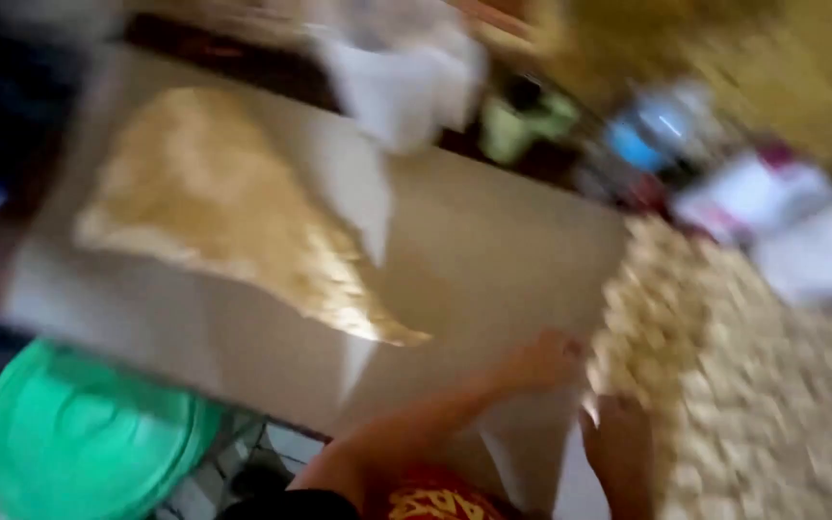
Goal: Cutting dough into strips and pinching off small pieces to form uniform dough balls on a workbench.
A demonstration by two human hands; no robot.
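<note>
A blurred pale board (493, 250) bears a yellowish heap (233, 212) beside cluttered surroundings.

Both hands at the near edge of the board (493, 250): left hand (543, 361), right hand (618, 448) just beside it. Heap of small pieces (743, 385) right of the hands. Dough sheet (233, 212) on the board, beyond and left. Basin (79, 438) far left, below the board.

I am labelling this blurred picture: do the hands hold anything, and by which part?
It cannot be told for sure. The left hand and right hand touch the near edge of the pale sheet, beside the small pale pieces; blur hides any grip.
</note>
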